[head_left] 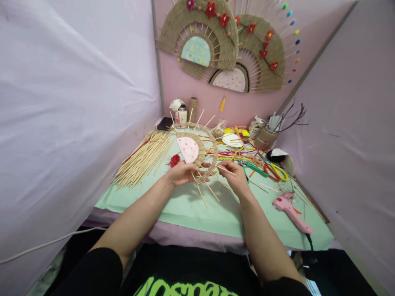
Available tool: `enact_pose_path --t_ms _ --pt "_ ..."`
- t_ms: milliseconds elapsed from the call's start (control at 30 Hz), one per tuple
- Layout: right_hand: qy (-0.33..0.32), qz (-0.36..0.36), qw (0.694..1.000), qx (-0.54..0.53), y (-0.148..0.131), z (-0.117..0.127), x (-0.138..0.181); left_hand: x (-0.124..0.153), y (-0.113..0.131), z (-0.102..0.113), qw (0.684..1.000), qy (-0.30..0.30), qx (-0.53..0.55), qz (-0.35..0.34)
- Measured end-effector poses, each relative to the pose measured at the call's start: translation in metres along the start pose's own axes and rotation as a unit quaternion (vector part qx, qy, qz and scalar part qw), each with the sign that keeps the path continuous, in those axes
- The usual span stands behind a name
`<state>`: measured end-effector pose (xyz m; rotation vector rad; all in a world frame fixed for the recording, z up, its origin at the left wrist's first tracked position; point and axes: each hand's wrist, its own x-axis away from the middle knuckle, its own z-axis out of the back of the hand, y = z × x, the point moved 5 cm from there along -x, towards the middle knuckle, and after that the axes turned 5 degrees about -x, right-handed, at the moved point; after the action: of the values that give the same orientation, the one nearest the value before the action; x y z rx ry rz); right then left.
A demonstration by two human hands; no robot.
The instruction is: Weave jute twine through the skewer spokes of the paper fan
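My left hand (182,173) grips the lower edge of a half-made woven fan (197,146). The fan has a pink dotted half-disc (188,149) at its centre, rings of jute twine and thin wooden skewers sticking out like spokes. It stands tilted above the mint green mat (185,203). My right hand (233,174) is closed in a pinch on one skewer (226,169) at the fan's right lower side. A few skewers poke down between the two hands.
A pile of loose skewers (143,158) lies left of the fan. A pink glue gun (291,212) lies at right, green and red scissors (265,169) behind it. Coloured sticks, jars and a twine spool (193,109) crowd the back. Two finished fans (222,39) hang on the wall.
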<state>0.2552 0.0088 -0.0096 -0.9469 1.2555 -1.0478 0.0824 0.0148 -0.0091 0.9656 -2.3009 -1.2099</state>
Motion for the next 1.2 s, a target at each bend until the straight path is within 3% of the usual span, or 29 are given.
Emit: enact_pose_path --t_ms 367,467,700,867,1033,1200 --pt "0.018 -0.011 1.0 -0.012 -0.005 0.012 -0.001 -0.001 0.002 0.007 0.999 0.035 0.036 0.015" --pt "-0.016 0.004 1.0 -0.017 -0.007 0.02 -0.003 0.0 0.005 0.009 0.998 0.045 0.033 0.015" --pt "-0.004 0.064 0.99 0.128 -0.013 0.048 -0.003 0.0 0.013 0.018 0.996 0.079 0.037 -0.016" --pt "0.003 0.045 0.997 0.054 -0.011 0.054 0.004 0.0 0.015 0.02 0.993 0.11 0.023 -0.036" --pt "0.055 0.068 0.996 -0.011 -0.008 0.055 0.002 0.002 0.014 0.013 0.996 0.083 -0.02 -0.032" --pt "0.096 0.065 0.993 0.009 -0.01 0.05 -0.002 0.002 0.008 0.009 0.999 0.028 -0.038 -0.001"
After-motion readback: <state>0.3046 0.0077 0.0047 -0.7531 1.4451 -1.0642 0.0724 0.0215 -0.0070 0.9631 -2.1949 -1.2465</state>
